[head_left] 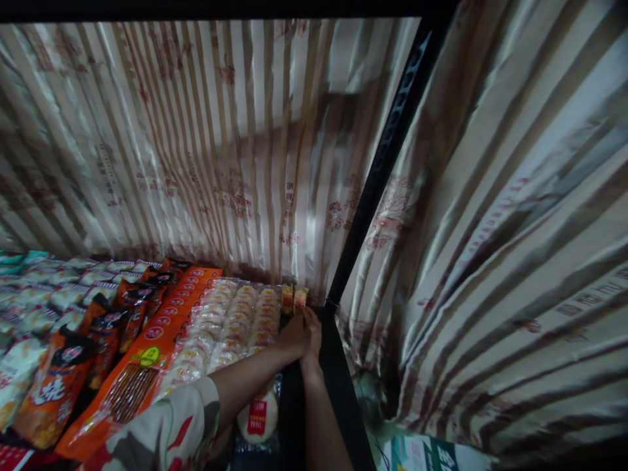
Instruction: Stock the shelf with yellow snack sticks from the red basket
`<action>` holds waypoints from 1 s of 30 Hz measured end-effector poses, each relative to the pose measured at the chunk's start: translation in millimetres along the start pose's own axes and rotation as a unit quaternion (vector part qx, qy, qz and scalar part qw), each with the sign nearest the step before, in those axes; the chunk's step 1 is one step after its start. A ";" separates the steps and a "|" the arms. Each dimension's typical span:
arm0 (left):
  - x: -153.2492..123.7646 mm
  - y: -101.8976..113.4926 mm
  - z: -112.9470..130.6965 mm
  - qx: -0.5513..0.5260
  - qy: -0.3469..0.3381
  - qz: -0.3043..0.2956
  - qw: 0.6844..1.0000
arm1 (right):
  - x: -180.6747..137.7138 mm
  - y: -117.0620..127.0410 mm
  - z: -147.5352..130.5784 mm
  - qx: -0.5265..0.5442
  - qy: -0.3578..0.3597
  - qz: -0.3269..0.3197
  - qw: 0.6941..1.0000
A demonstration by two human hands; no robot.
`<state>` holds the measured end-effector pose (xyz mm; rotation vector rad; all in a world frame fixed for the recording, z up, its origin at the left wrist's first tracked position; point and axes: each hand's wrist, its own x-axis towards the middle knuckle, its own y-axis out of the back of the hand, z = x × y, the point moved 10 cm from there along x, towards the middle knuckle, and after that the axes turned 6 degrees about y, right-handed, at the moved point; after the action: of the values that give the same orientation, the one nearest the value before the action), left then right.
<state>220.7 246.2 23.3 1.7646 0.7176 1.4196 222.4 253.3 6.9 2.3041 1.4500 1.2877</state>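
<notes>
- Where the flat black shelf meets its slotted black metal post, my left hand and right hand are close together, fingers bent; I cannot tell how far open either is, or whether it grips anything.
- Two small yellow-and-red plastic packets stand side by side just beyond my hands, right of the pale round cakes in clear wrap; the right-hand packet is nearest, perhaps touched.
- I judge the step to be setting these packets in line; the next move calls for light, straight placing beside the post.
- A large white 烧 seems legible on an orange-and-black plastic bag; the red paper-like label up front and the striped beige curtain's print are too blurred for me.
</notes>
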 end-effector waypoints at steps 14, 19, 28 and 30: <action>-0.5 14.7 2.6 0.117 -0.045 -0.042 0.991 | -2.7 5.7 -8.5 0.039 -0.030 -0.012 0.999; -2.4 20.4 8.2 0.115 -0.067 -0.011 0.991 | -1.5 16.4 -7.7 0.021 -0.038 0.028 0.999; -28.4 75.1 11.7 -0.085 -0.020 0.026 0.996 | -26.2 54.2 -23.6 0.020 -0.028 0.018 0.999; -45.0 97.0 -2.5 -0.133 -0.003 0.017 0.991 | -39.2 55.6 -37.8 0.001 -0.021 -0.039 0.999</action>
<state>205.2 156.0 78.7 1.5782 0.4728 1.4587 226.2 181.2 35.8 2.2386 1.5110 1.2110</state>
